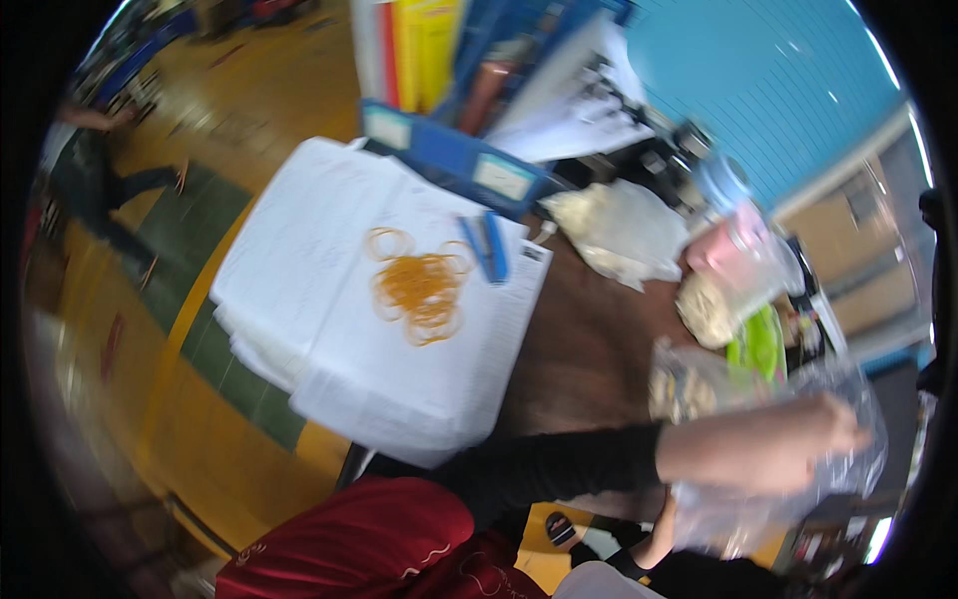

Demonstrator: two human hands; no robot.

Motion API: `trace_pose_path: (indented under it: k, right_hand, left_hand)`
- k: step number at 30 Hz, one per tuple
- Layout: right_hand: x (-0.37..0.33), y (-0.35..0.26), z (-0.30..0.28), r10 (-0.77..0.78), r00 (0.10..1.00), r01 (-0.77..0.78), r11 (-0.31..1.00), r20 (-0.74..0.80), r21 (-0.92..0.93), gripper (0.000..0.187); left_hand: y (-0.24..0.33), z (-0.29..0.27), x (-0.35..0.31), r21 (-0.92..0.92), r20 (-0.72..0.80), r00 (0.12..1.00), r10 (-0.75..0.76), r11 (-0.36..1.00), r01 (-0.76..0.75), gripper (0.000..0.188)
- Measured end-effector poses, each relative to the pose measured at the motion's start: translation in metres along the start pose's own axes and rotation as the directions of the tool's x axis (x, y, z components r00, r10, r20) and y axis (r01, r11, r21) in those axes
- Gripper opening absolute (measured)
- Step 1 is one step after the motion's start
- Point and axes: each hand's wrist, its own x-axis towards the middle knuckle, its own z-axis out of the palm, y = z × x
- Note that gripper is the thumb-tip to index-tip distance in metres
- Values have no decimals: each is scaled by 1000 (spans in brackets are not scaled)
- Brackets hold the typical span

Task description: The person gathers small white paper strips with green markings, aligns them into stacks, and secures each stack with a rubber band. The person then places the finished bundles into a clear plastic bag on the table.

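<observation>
Currently, from my remote post, I see the left hand curled closed, through blur, on one clear plastic bag right of the papers. The bag's long axis slants upper right to lower left across that hand, the nearer one. Apparently the right forearm shows below; its grip I cannot tell. Also: one blue tool, one rubber-band heap, bands uncountable.

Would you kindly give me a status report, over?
Left hand at clear plastic bag; grip blurred. Right hand unclear. Green item close by. Rubber bands apart, on papers.
</observation>
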Motion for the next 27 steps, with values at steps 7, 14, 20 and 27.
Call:
trace_pose_path:
  k: [7, 14, 20, 27]
  right_hand:
    - [31, -79, 75, -290, 871, 130, 914, 395, 384, 59]
    - [44, -112, 95, -402, 802, 147, 850, 441, 506, 56]
    - [40, -113, 95, -310, 857, 53, 847, 411, 529, 53]
    - [18, -82, 80, -6, 900, -214, 865, 435, 454, 45]
  left_hand:
    - [88, 15, -86, 439, -239, 970, 45, 896, 66, 71]
    - [150, -21, -155, 700, -269, 955, -128, 655, 285, 49]
    - [240, -99, -166, 529, -757, 649, 75, 654, 541, 11]
    - [274, -186, -127, 737, -638, 665, 389, 560, 380, 15]
